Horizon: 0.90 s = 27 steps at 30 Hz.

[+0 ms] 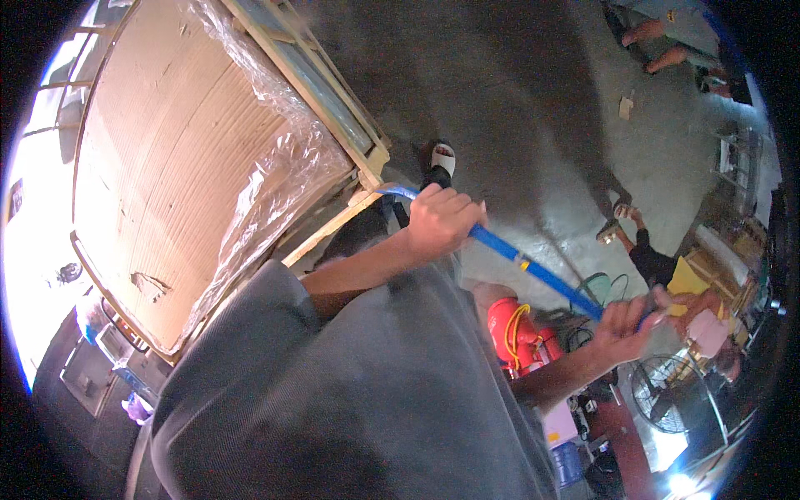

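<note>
A long blue crowbar [542,273] runs slantwise across the middle of the view, and both hands are on it. My left hand [443,220] is closed around the bar near its curved end. That end reaches the corner of a wooden crate frame [348,218]; whether the tip is wedged under a board, I cannot tell. Farther down the bar, my right hand [623,328] grips close to its other end. Beside the tip stands a large cardboard-covered crate [179,150], with torn, crumpled clear plastic wrap [275,183] along its edge.
A red machine [504,329] with a yellow cord is near my right forearm. A black fan [667,392] stands at the lower right. One person [650,258] is at the right; another person's limbs [667,58] show at the far right. The concrete floor [492,75] stretches ahead.
</note>
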Each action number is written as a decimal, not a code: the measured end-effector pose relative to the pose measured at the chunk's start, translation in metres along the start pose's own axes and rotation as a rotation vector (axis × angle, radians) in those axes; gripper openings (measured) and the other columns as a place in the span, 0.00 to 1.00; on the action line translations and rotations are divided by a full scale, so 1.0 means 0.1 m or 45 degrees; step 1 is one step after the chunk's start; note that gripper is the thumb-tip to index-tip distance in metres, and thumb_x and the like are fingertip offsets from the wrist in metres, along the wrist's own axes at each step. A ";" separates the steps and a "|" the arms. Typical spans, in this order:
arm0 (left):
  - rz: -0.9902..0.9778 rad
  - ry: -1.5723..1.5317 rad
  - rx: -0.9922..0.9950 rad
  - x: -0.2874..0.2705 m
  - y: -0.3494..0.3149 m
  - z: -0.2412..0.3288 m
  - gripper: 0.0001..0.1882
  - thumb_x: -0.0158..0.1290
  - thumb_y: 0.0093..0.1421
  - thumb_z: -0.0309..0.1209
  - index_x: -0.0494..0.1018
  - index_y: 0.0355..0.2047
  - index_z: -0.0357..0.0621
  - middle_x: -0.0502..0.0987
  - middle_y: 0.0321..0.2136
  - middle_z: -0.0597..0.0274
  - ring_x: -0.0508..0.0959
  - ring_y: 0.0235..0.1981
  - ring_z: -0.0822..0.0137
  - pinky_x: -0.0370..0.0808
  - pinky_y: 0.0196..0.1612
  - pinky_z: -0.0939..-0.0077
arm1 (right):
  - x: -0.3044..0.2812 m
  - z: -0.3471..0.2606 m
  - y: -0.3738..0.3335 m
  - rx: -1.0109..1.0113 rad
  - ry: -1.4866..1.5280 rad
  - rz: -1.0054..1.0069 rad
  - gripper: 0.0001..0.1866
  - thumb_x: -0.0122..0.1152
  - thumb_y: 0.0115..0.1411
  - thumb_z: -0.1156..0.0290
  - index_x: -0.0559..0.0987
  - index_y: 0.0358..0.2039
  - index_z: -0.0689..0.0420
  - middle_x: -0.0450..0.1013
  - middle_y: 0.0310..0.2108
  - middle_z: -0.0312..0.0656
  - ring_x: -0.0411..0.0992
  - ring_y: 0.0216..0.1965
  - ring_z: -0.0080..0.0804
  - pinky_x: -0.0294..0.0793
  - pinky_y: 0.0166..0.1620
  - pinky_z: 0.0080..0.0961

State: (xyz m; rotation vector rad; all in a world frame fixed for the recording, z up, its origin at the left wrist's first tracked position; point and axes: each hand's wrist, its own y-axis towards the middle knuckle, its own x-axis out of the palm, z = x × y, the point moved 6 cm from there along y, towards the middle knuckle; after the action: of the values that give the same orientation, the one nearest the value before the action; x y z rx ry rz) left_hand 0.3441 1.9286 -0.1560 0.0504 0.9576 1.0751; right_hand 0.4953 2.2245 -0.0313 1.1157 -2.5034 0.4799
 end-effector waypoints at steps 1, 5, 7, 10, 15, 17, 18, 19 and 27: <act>0.127 -0.010 -0.074 -0.08 0.08 -0.06 0.12 0.62 0.48 0.31 0.69 0.17 0.51 0.68 0.14 0.69 0.71 0.17 0.68 0.62 0.22 0.71 | 0.49 -0.05 0.30 0.069 -0.070 -0.318 0.26 0.53 0.69 0.56 0.65 0.59 0.61 0.52 0.14 0.26 0.49 0.11 0.14 0.50 0.13 0.16; 0.295 0.121 -0.414 -0.22 0.29 -0.32 0.13 0.63 0.46 0.29 0.67 0.17 0.50 0.69 0.14 0.66 0.72 0.16 0.64 0.64 0.22 0.68 | 1.88 0.04 1.23 0.268 -0.402 -0.460 0.25 0.51 0.70 0.60 0.65 0.60 0.63 0.48 0.13 0.25 0.46 0.11 0.11 0.47 0.13 0.15; 0.368 0.053 -0.555 -0.28 0.36 -0.47 0.10 0.63 0.45 0.30 0.71 0.19 0.49 0.71 0.15 0.62 0.74 0.17 0.59 0.68 0.23 0.64 | 2.50 0.26 1.57 0.317 -0.633 -0.526 0.24 0.53 0.69 0.61 0.68 0.59 0.64 0.48 0.14 0.24 0.45 0.11 0.11 0.46 0.13 0.15; 0.390 0.076 -0.859 -0.32 0.39 -0.69 0.09 0.63 0.50 0.33 0.73 0.21 0.46 0.74 0.18 0.53 0.77 0.20 0.50 0.73 0.25 0.57 | 3.21 0.63 1.91 0.333 -0.821 -0.629 0.23 0.55 0.68 0.61 0.71 0.56 0.65 0.48 0.14 0.23 0.44 0.11 0.11 0.45 0.13 0.15; 0.486 0.090 -1.091 -0.38 0.39 -0.91 0.10 0.63 0.49 0.36 0.75 0.24 0.47 0.77 0.20 0.54 0.79 0.22 0.51 0.73 0.25 0.58 | 3.77 1.16 2.17 0.393 -0.818 -0.688 0.24 0.57 0.67 0.63 0.69 0.58 0.65 0.49 0.15 0.23 0.45 0.13 0.09 0.44 0.14 0.13; 0.526 0.082 -1.092 -0.36 0.38 -0.92 0.09 0.62 0.49 0.37 0.75 0.25 0.48 0.76 0.20 0.55 0.78 0.22 0.51 0.73 0.25 0.58 | 3.75 1.21 2.21 0.402 -0.738 -0.726 0.24 0.58 0.67 0.63 0.70 0.58 0.65 0.49 0.15 0.23 0.45 0.12 0.09 0.44 0.14 0.14; 0.487 0.119 -1.047 -0.33 0.39 -0.89 0.09 0.63 0.49 0.37 0.75 0.25 0.48 0.76 0.20 0.56 0.78 0.21 0.51 0.73 0.25 0.58 | 3.63 1.15 2.25 0.376 -0.729 -0.682 0.24 0.57 0.67 0.62 0.70 0.57 0.65 0.49 0.15 0.24 0.45 0.12 0.10 0.44 0.13 0.14; 0.453 0.157 -0.995 -0.30 0.38 -0.84 0.10 0.63 0.49 0.37 0.75 0.24 0.48 0.76 0.19 0.57 0.78 0.21 0.52 0.73 0.25 0.58 | 3.42 1.04 2.27 0.349 -0.716 -0.633 0.23 0.56 0.67 0.62 0.71 0.56 0.64 0.49 0.14 0.24 0.45 0.12 0.11 0.45 0.13 0.15; -0.138 0.215 -0.266 0.28 0.11 -0.26 0.11 0.64 0.38 0.33 0.75 0.24 0.53 0.70 0.17 0.70 0.74 0.19 0.67 0.65 0.24 0.70 | 0.17 0.48 1.28 0.260 -0.033 -0.067 0.18 0.50 0.70 0.62 0.69 0.55 0.57 0.49 0.14 0.27 0.44 0.11 0.15 0.45 0.14 0.18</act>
State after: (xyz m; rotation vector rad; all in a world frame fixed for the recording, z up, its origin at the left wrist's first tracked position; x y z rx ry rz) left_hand 0.3224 1.9449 -0.1850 -0.2646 0.9828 1.0858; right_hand 0.3783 2.2731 -0.0865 1.2663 -2.4831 0.7244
